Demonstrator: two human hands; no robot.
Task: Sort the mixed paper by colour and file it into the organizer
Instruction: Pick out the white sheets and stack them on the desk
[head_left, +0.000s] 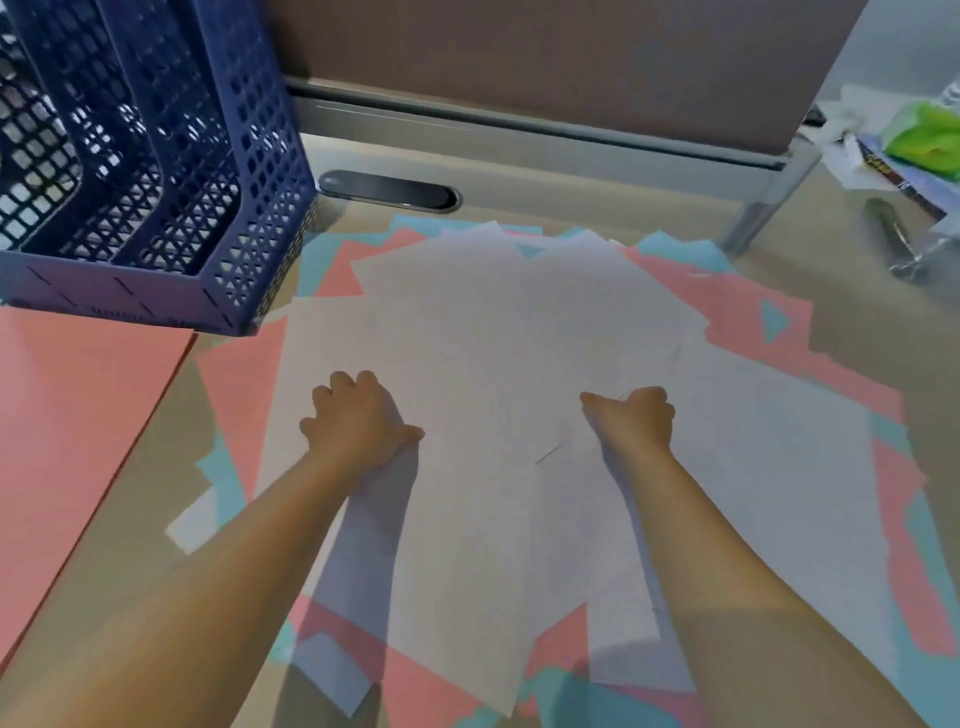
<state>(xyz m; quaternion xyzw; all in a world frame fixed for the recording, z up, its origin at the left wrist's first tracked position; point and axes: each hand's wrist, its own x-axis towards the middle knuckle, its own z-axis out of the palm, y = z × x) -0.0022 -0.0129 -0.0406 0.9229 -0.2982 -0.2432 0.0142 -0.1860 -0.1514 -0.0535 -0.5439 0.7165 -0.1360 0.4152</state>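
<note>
Both my left hand (358, 415) and right hand (636, 418) rest with fingers curled, knuckles up, on the white sheets (493, 338) topping the mixed paper pile (737, 312), just right of the blue mesh organizer (171, 156) on the tabletop (857, 322); whether they pinch paper, I cannot tell.

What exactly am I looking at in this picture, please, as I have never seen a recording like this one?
There is no machine here: a person wears a camera on the head, so the single picture looks forward and down over their own two bare arms. The left hand and the right hand rest on white sheets with their fingers curled; the blur hides whether either pinches a sheet. The white sheets top a loose pile mixed with pink sheets and light blue sheets, spread over a tan desk. At the far left stands a blue mesh organizer. In front of it lies a separate pink stack.
</note>
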